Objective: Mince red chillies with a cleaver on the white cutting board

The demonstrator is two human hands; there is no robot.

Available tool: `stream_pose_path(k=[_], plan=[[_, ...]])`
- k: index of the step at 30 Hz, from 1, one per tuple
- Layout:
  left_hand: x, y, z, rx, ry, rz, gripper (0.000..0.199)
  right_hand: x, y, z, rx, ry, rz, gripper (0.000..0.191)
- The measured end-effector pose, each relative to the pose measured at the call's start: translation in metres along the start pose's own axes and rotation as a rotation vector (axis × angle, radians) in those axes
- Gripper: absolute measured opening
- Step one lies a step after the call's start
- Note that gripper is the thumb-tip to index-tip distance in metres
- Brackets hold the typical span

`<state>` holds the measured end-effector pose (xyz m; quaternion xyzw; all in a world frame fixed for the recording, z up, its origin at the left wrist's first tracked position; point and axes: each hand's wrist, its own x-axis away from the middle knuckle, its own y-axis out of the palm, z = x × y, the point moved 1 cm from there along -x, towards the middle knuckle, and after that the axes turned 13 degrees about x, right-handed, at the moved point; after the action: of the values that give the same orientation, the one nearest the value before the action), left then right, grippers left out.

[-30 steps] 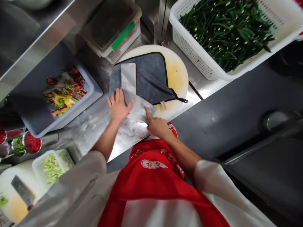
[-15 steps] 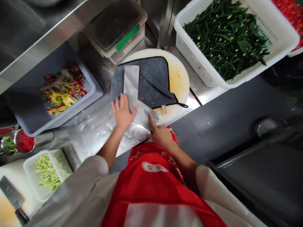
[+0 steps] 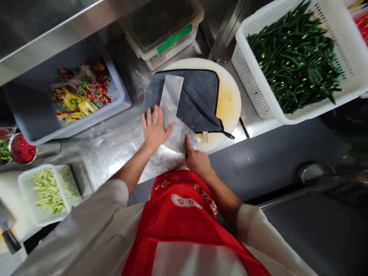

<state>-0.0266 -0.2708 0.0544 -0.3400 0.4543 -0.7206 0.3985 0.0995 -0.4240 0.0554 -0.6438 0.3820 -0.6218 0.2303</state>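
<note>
A pale rectangular whetstone point(image 3: 173, 92) lies on a dark grey cloth point(image 3: 201, 86) with black edging, spread over a round white cutting board point(image 3: 231, 92). Over the stone's near end rests the broad, shiny blade of a cleaver point(image 3: 180, 132), somewhat blurred. My left hand point(image 3: 155, 130) lies with spread fingers at the blade's left side, fingertips beside the stone. At the near right corner, my right hand point(image 3: 197, 159) is closed around the cleaver's handle, which is mostly hidden, its index finger stretched along the blade.
A grey tub point(image 3: 120, 88) with pepper scraps stands left, a lidded plastic box point(image 3: 172, 50) behind. At right is a white basket point(image 3: 255, 92) of cut green peppers. Lower left are a container of pale green strips point(image 3: 50, 191), a metal pot of red pieces point(image 3: 24, 148) and another cleaver point(image 3: 10, 241).
The view has shifted, so the board and baskets appear farther right. The cleaver and both hands keep nearly the same place on the stone; any stroke is too small to tell.
</note>
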Motion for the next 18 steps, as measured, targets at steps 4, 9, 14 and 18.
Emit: stream_pose_path(k=[4,9,14,18], plan=[[-0.001,-0.002,-0.001,0.031,-0.033,0.033,0.081,-0.001,-0.004,-0.002,0.028,-0.016,0.022,0.095],[0.001,0.001,0.0,0.004,0.013,-0.006,0.082,0.001,-0.001,0.0,0.014,-0.003,-0.052,0.09],[0.008,0.002,0.002,-0.029,-0.012,0.04,0.08,0.006,0.002,0.003,0.016,-0.021,0.007,0.091],[0.009,0.004,0.007,-0.059,0.021,0.003,0.082,0.005,0.007,0.011,-0.032,-0.032,-0.034,0.086]])
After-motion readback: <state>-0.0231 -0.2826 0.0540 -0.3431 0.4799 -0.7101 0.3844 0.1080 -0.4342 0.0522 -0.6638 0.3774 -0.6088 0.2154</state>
